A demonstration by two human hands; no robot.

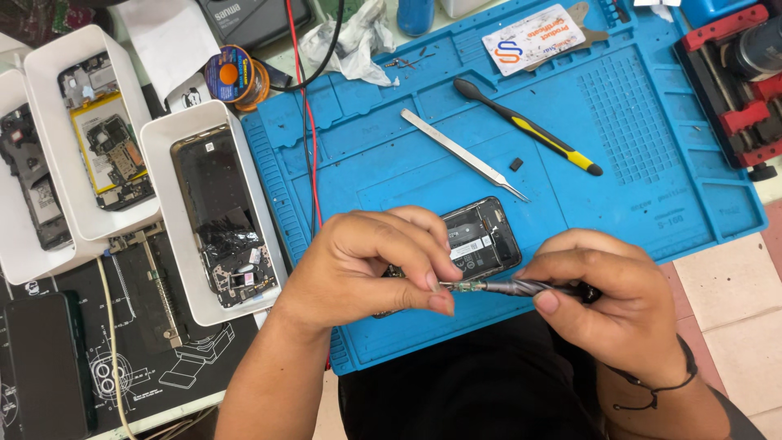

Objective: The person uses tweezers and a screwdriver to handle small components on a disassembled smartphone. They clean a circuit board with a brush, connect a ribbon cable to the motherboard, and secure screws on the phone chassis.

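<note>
Lower centre of frame: left hand [366, 265] and right hand [607, 297] meet over the blue silicone mat [652, 122]. Right fingers closed around a slim metal screwdriver [521, 287]; left thumb and forefinger pinch its tip end. Just behind the hands, on the mat, an opened phone [481, 236], glossy black internals exposed. Mid-frame: steel tweezers [464, 155], matte black-and-yellow pry tool [529, 130]. Left: white plastic trays [163, 147] with dismantled phones.
</note>
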